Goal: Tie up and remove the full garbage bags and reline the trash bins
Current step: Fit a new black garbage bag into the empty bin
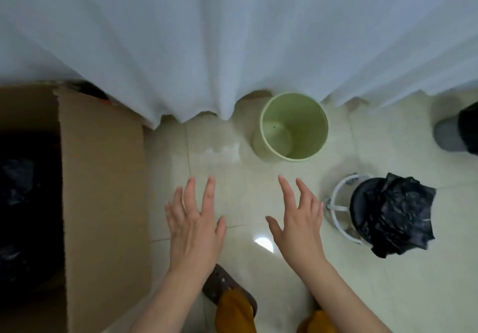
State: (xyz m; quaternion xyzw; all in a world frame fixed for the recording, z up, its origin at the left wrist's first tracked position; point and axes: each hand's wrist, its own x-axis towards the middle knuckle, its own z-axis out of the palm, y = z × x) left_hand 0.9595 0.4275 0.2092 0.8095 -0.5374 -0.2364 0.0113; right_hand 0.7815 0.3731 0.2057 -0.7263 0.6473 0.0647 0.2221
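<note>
A light green trash bin stands unlined on the pale tiled floor, just in front of a white curtain. My left hand and my right hand hover side by side over the floor below the bin, fingers spread and straight, holding nothing. To the right, crumpled black garbage bags lie on a round black stool with a white metal frame. On the left, a large cardboard box holds dark black bags in its shadowed inside.
A white curtain hangs across the whole back. A grey and black object sits at the far right edge. My brown slipper and mustard trouser legs show at the bottom. Bare tile lies between box and stool.
</note>
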